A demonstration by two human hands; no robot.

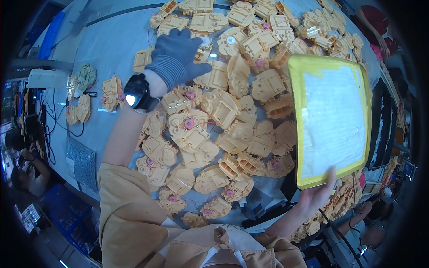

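My left hand (176, 56), in a grey glove with a watch on the wrist, reaches over the far left of a spread of tan plastic housings (220, 107). Its fingers are apart, and nothing shows in its grasp. The palm side is hidden, so contact with the housings beneath cannot be made out. With my bare right hand (319, 192) I grip the near edge of a white rectangular tray (301, 134) with yellow tape along its rim, thumb on the upper face. The tray is raised and tilted, covering some housings at the right. Several housings carry small pink discs (189, 123) with red wires.
At the left are a crumpled pale green cloth (86, 76), a few separate housings (111, 94), a black cable (51, 134) and a bubble-wrap sheet (81, 163). More housings (335, 203) are heaped beyond the tray. Other people (380, 33) sit at the far right and left.
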